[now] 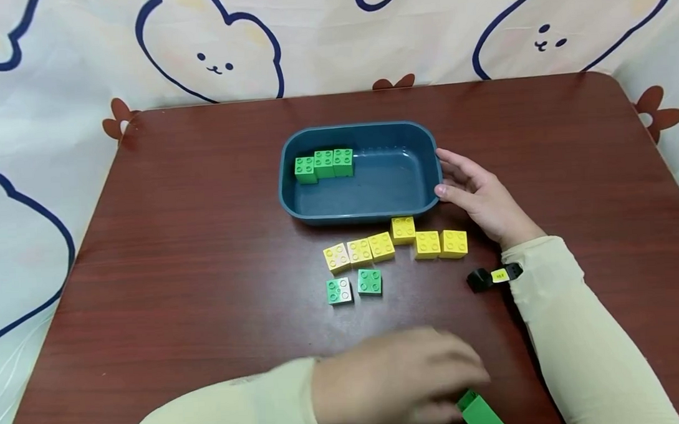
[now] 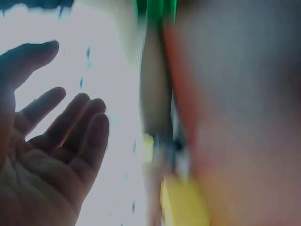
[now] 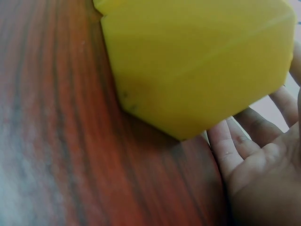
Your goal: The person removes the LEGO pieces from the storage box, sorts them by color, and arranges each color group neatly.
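My left hand (image 1: 404, 375), blurred in the head view, hovers low over the near part of the table. Its fingers (image 2: 70, 117) spread loosely with nothing between them in the left wrist view. Just beyond those fingertips is a green block (image 1: 482, 413), cut by the bottom edge of the head view. My right hand (image 1: 482, 197) rests relaxed at the right end of a blue tray (image 1: 397, 197), thumb and fingertips against its rim. Three green bricks (image 1: 323, 164) stand in a row inside the tray, at the left. A yellow brick (image 3: 197, 61) looms large in the right wrist view.
Several yellow bricks (image 1: 381, 247) form an uneven line in front of the tray. Two green bricks (image 1: 369, 282) sit nearer on the brown table (image 1: 206, 241). A black wrist camera (image 1: 494, 276) is at the right sleeve. A patterned cloth (image 1: 322, 50) hangs behind.
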The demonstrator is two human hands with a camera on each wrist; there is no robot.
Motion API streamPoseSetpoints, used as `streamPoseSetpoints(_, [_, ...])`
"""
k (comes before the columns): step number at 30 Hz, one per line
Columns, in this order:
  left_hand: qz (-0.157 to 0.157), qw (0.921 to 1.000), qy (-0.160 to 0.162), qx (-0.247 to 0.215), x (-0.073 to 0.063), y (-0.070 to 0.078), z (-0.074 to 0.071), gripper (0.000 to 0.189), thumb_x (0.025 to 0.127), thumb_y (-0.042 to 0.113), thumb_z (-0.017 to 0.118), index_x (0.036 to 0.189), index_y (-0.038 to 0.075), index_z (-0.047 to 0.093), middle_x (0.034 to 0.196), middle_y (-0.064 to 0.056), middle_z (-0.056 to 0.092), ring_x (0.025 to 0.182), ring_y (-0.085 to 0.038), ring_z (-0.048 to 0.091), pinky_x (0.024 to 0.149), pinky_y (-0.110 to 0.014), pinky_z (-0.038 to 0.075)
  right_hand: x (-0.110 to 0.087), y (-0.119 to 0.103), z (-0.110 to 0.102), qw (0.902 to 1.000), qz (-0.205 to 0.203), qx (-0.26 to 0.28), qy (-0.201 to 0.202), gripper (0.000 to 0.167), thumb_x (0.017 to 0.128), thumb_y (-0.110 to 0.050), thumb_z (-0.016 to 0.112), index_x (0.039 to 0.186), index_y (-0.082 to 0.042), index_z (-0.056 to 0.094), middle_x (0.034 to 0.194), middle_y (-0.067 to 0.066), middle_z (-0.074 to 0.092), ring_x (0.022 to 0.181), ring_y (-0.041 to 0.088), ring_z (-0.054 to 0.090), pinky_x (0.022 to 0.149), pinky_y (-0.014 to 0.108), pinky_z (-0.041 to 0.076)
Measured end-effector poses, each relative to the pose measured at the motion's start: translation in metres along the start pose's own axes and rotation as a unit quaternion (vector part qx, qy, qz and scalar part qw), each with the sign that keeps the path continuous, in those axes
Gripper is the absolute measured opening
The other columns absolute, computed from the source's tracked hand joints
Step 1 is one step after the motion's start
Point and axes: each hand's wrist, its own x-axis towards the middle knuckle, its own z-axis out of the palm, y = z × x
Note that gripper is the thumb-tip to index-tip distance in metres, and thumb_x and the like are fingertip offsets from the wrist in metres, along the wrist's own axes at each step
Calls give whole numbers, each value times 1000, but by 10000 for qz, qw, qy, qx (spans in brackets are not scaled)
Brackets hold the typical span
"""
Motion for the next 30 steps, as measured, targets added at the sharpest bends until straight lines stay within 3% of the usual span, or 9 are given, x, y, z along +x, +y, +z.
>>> streamPoseSetpoints(2, [175, 9944, -1040, -62, 9, 8, 18, 48, 103, 37, 56, 148, 18, 50, 149, 5, 47, 134, -2, 40, 109, -11, 24, -2, 1, -1, 10000, 3, 8, 26, 62, 100, -23, 65, 156, -26, 38, 155, 9, 43, 125, 21, 55, 92, 19, 50])
streamPoseSetpoints(4, [255, 9843, -1748, 12, 18, 12, 34, 49, 104, 42, 52, 150, 25, 48, 151, 9, 44, 132, 2, 38, 105, -10, 28, -5, 2, -3, 10000, -20, 47, 42, 62, 100, -22, 65, 156, -26, 38, 154, 11, 43, 124, 20, 55, 92, 19, 51])
streamPoseSetpoints(8, [227, 9720, -2251, 640, 32, 14, 45, 50, 102, 50, 51, 149, 30, 48, 134, 15, 53, 110, 5, 48, 91, -9, 38, -9, 3, -6, 9998, -72, 124, 104, 62, 100, -19, 64, 156, -24, 39, 154, 15, 42, 120, 17, 58, 90, 18, 51])
streamPoseSetpoints(11, [-63, 9794, -1929, 589, 33, 11, 35, 54, 101, 39, 60, 151, 29, 44, 118, 14, 54, 91, 5, 48, 77, -7, 40, -8, 3, -6, 9997, -114, 181, 95, 62, 100, -17, 64, 156, -22, 39, 153, 17, 42, 118, 15, 59, 89, 18, 52])
streamPoseSetpoints(15, [-590, 9954, -505, 561, 23, -4, 11, 53, 92, 19, 71, 142, 21, 54, 114, 8, 57, 91, 1, 54, 78, -8, 42, -5, 2, -4, 9998, -162, 122, 57, 61, 100, -17, 63, 156, -22, 39, 153, 16, 43, 118, 16, 59, 90, 19, 51])
streamPoseSetpoints(17, [-919, 9920, 180, 845, 16, -14, -2, 44, 90, 18, 72, 132, 16, 60, 116, 6, 61, 99, -3, 57, 88, -12, 44, -3, 1, -3, 9998, -190, 35, 61, 61, 100, -18, 63, 156, -23, 39, 152, 16, 44, 118, 16, 59, 90, 18, 51])
streamPoseSetpoints(19, [-1336, 9843, 558, 1014, 11, -23, -14, 39, 90, 19, 74, 126, 15, 61, 114, 7, 63, 101, -6, 58, 94, -19, 45, -2, 0, -2, 9998, -187, 0, 45, 61, 101, -18, 63, 156, -23, 39, 153, 15, 44, 118, 16, 59, 91, 18, 51])
streamPoseSetpoints(23, [-1957, 9688, 890, 1230, 2, -37, -30, 35, 89, 21, 76, 121, 14, 62, 107, 7, 64, 97, -9, 59, 92, -28, 48, -2, -1, -1, 9998, -165, -80, 10, 61, 101, -20, 62, 156, -23, 38, 153, 14, 44, 120, 17, 58, 91, 18, 50])
streamPoseSetpoints(30, [-2198, 9593, 876, 1540, -6, -46, -35, 44, 88, 22, 78, 127, 11, 61, 111, 4, 66, 101, -13, 62, 95, -32, 48, -2, 0, 1, 9998, -166, -75, 11, 60, 101, -20, 62, 156, -23, 38, 153, 14, 43, 119, 15, 58, 90, 17, 51])
